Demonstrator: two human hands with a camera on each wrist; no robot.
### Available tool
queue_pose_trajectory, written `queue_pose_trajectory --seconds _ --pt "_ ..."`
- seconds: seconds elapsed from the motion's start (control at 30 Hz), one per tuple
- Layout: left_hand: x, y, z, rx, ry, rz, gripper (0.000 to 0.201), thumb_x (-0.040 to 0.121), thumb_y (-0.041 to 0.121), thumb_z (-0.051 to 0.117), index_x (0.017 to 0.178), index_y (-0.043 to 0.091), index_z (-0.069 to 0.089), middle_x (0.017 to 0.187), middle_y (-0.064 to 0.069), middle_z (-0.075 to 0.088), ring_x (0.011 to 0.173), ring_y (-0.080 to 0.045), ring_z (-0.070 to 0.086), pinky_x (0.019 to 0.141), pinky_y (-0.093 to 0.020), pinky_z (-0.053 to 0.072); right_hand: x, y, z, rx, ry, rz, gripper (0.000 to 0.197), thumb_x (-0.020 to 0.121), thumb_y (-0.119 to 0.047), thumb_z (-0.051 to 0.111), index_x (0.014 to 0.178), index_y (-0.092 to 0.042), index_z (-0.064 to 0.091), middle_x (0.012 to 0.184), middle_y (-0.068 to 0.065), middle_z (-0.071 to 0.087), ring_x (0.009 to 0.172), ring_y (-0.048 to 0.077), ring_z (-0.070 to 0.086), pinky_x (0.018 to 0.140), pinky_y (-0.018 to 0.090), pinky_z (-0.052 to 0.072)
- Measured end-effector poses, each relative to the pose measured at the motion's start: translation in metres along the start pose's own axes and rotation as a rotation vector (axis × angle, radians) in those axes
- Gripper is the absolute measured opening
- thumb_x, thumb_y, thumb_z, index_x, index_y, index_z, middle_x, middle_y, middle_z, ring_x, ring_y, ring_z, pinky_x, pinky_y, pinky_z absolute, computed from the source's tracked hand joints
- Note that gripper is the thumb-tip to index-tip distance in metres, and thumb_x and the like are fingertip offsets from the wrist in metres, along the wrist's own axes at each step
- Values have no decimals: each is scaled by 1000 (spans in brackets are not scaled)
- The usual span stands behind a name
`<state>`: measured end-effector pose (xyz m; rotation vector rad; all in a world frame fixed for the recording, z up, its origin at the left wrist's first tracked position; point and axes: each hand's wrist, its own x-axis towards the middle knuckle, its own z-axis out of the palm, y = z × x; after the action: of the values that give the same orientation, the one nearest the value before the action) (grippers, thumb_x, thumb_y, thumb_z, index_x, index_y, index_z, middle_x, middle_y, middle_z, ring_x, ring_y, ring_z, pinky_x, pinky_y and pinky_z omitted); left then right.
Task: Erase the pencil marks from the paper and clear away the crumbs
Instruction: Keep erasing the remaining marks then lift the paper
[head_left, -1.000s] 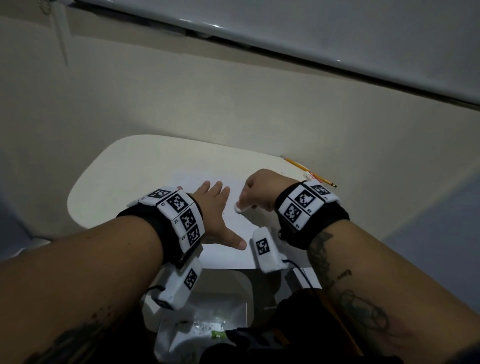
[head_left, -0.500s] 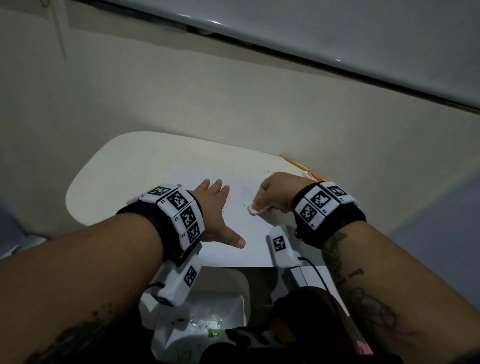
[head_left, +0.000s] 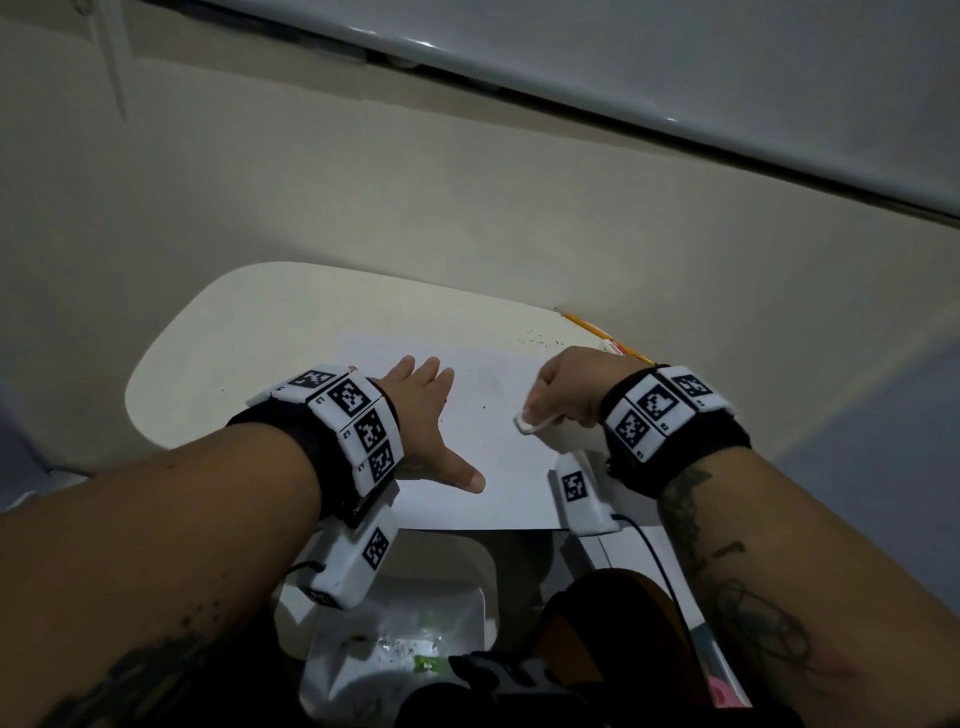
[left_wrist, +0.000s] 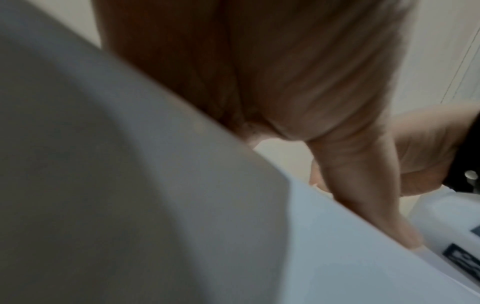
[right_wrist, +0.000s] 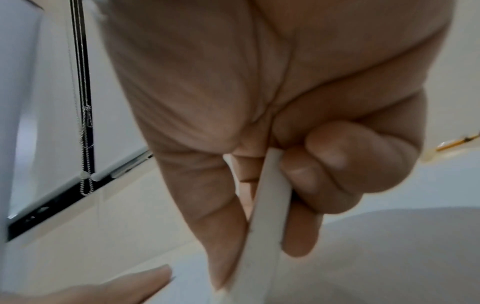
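The left hand (head_left: 423, 415) lies flat on the paper (head_left: 498, 467), fingers straight and spread, thumb out toward the near edge, pinning the sheet to the small rounded table (head_left: 218, 364). To its right, on the middle of the sheet, a faint grey smudge (head_left: 485, 384) remains with a few dark crumbs (head_left: 480, 408) scattered just beside it, so the erasing looks unfinished. Further right, the right hand (head_left: 563, 387) is curled tight around a white eraser (right_wrist: 265, 205), thumb on one face and fingers on the other, its tip low at the paper near the sheet's right side. To do this step well, I judge the strokes should be short and run away from the pinning hand, so the sheet does not buckle (a flat palm close to the rubbed spot helps). More crumbs (head_left: 540, 342) dot the table beyond the paper, near a yellow pencil (head_left: 597, 332) at the far right edge. Below the table's near edge sits a white bin (head_left: 467, 566) holding small dark specks and a green scrap, a likely place for the crumbs.
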<state>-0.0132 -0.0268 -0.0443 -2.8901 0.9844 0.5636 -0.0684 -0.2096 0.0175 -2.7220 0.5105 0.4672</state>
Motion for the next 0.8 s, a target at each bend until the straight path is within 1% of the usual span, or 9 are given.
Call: queue_pose_trajectory --seconds 0.1,0.17,0.27,0.37,0.5,0.57,0.63,0.7,0.8 --pt "0 -1 -1 1 -3 -3 137 55 95 51 155 23 -11 163 7 -15 151 -19 -11 113 -64 8 -3 -7 -1 -39 21 -37 27 77 -28 80 95 -9 75 89 3 73 63 15 53 58 24 41" --pt "0 -1 -2 -2 -11 -3 138 56 94 52 155 23 -11 163 6 -15 151 -19 -12 114 -63 7 -7 -23 8 33 -23 -113 25 74 -29 83 92 -13 74 82 -2 71 64 13 55 63 25 44" --pt "0 0 -2 -2 -6 -1 137 57 93 53 155 22 -11 163 5 -15 151 -20 -12 114 -62 7 -8 -35 22 48 -101 -162 24 76 -31 82 93 -17 73 83 -5 70 66 11 54 72 30 45" --pt "-1 1 -1 -4 3 -2 136 57 93 52 155 22 -11 163 6 -15 151 -19 -11 115 -61 7 -3 -15 12 -20 -47 -90 24 79 -32 80 96 -16 74 81 -5 68 61 10 49 68 28 41" --pt "-2 1 -1 -1 3 -1 135 58 93 51 155 23 -11 163 7 -15 151 -18 -12 114 -62 7 9 6 -8 -144 -19 27 27 78 -30 79 94 -9 77 92 7 76 64 18 56 62 25 44" --pt "-2 1 -2 -3 2 1 135 58 93 52 155 23 -10 163 7 -15 151 -19 -12 114 -62 8 18 -3 -12 -129 37 -5 28 77 -31 78 91 -7 76 94 9 76 68 21 59 66 30 51" --pt "-1 0 -2 -6 -3 5 136 57 93 52 155 23 -11 163 6 -15 151 -19 -11 114 -63 9 27 -23 -10 -76 77 -72 29 82 -32 76 95 -7 74 97 8 73 73 21 58 73 30 52" --pt "-1 -1 -2 -9 -8 5 137 56 94 52 155 23 -12 163 6 -15 151 -19 -11 113 -64 8 38 -39 -2 -38 67 -100 28 85 -33 74 100 -9 71 100 7 70 74 20 59 71 26 50" --pt "1 -2 -2 -12 -14 7 138 55 95 51 155 24 -11 163 7 -16 151 -19 -12 113 -66 8 52 -31 5 -111 24 -46 37 79 -40 78 99 -10 72 98 5 73 78 23 63 74 31 51"
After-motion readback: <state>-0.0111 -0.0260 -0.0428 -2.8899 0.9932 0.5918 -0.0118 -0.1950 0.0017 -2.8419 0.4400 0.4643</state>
